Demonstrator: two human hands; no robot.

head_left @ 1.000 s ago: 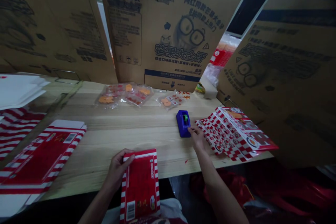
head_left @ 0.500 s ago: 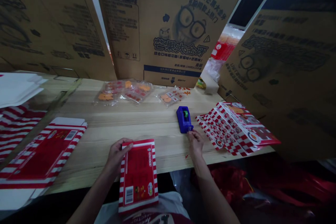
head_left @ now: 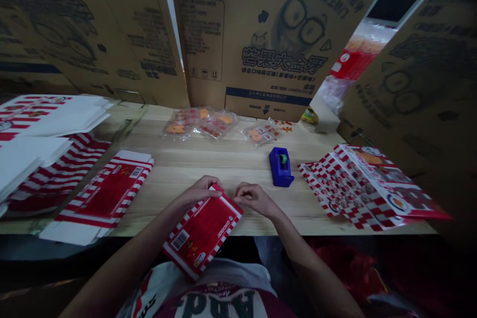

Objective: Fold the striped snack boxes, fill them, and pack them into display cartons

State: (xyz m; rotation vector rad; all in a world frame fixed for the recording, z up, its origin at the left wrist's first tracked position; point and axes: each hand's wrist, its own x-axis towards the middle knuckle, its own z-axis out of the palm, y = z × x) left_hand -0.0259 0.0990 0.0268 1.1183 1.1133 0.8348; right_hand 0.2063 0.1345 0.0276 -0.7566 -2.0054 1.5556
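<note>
My left hand grips the top end of a flat red carton with a striped red-and-white border, a barcode and small printed figures. The carton is tilted, its lower end close to my body. Beside its upper right corner, my right hand is closed in a pinch; what sits between the fingertips, if anything, is too small to make out. A blue tape dispenser with a green core stands on the table beyond my right hand.
A red-and-white carton lies at left beside stacked white-and-striped card sheets. Clear sachets with orange pieces lie at the back. Checkered printed packaging is at right. Large cardboard boxes wall the far side of the wooden table.
My right hand has left the tape dispenser's front end and come left to the carton's corner. The carton has been raised and turned clockwise in my left hand. The view has shifted left.
</note>
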